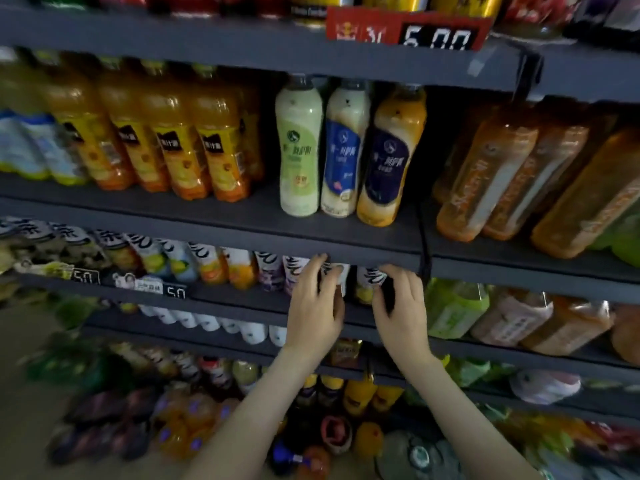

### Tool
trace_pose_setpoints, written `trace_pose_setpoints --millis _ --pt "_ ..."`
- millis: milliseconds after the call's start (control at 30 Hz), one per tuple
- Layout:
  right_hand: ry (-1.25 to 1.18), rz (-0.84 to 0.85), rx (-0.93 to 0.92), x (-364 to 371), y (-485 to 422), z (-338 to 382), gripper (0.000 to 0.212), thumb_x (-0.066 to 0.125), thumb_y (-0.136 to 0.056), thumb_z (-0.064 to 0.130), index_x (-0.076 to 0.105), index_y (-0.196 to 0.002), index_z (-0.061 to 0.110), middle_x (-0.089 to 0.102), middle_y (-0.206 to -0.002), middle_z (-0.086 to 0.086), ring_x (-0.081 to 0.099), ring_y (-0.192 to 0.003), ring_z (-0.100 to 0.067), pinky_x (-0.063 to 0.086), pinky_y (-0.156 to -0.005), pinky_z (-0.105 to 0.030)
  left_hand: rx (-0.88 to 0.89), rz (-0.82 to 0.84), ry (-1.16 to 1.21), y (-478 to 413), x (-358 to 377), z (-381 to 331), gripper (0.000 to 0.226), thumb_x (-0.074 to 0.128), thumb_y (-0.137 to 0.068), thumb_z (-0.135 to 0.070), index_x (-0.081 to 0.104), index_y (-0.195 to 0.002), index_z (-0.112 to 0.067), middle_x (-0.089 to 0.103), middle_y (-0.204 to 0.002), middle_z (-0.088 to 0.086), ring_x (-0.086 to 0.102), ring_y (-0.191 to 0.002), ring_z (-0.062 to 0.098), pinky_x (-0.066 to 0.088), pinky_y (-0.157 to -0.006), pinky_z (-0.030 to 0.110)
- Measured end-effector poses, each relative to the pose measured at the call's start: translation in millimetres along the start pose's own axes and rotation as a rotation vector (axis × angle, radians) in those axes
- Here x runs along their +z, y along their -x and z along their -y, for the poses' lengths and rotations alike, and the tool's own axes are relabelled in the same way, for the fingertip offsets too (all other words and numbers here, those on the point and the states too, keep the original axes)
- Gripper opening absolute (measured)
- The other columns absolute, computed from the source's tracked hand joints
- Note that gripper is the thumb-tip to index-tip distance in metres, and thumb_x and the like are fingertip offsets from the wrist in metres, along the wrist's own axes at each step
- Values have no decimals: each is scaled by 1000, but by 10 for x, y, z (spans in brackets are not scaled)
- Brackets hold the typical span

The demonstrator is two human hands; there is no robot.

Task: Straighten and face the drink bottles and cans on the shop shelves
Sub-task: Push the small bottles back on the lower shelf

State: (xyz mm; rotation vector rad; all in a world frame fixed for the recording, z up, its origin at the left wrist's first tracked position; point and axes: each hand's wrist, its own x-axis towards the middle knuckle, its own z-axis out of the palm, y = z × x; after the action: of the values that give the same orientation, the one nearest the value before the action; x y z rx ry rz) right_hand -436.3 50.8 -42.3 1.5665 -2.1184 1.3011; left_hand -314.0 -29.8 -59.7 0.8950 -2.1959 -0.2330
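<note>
A: Checking left hand first. Grip?

B: Curled round a white-labelled plastic bottle with black brush lettering. Fingers on its left side, thumb low on the front.

A: Right hand?

B: Closed likewise round the neighbouring white-labelled bottle with yellow fruit print, fingers hooked over its right side.

A: Location of both bottles?

B: Standing on the dark grey metal shelf, third level visible from the top. Positioned at the right end of a row of similar white-labelled bottles, tops tucked under the front lip of the shelf above. Set just beside each other, with a narrow dark gap between.

A: Label facing?

B: Cannot tell; mostly covered by fingers and blurred.

A: Surroundings, briefly.

B: Directly above: a tall pale green bottle, a cream bottle with blue label and an orange bottle with navy label, side by side and touching. Left of those, clear bottles of orange juice with yellow labels. Right, amber bottles. On the top edge, a red price tag reading 5.00.
</note>
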Motion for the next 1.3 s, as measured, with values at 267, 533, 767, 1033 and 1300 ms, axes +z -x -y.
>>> trace_pose_setpoints --millis 267,533,767,1033,1300 --pt "93 234 179 -43 639 -463 26 57 -93 9 56 -119 6 58 -112 -9 52 -108 -24 45 -93 -34 -85 323 17 438 475 -300 50 64 -83 -10 51 -131 -10 45 -134 18 44 -124 36 45 -98 45" --pt "149 248 470 -640 1112 -1241 30 57 -94 10 53 -122 2 56 -112 -13 52 -109 -30 47 -91 -43 -112 746 -51 604 928 -1066 55 43 -99 -27 20 -149 -23 33 -145 7 44 -123 27 47 -82 33" --pt "97 198 719 -1542 1345 -2075 34 56 -93 8 46 -124 -1 50 -110 -13 45 -113 -32 34 -80 -27 -158 795 29 722 1401 -1939 57 44 -99 -26 17 -150 -28 35 -147 6 57 -107 27 48 -63 31" --pt "102 329 737 -2523 1558 -2988 40 53 -95 10 42 -131 -3 47 -126 -19 45 -117 -35 41 -92 -39 -289 819 -2 918 1882 -3039 57 46 -98 -26 20 -149 -24 41 -139 8 59 -101 26 44 -59 30" --pt "67 368 770 -2808 1706 -3271 35 52 -91 5 49 -125 0 53 -121 -19 47 -117 -35 40 -86 -35 -314 852 20 1094 2182 -3568 50 46 -96 -30 32 -143 -19 47 -131 9 56 -106 28 51 -79 39"
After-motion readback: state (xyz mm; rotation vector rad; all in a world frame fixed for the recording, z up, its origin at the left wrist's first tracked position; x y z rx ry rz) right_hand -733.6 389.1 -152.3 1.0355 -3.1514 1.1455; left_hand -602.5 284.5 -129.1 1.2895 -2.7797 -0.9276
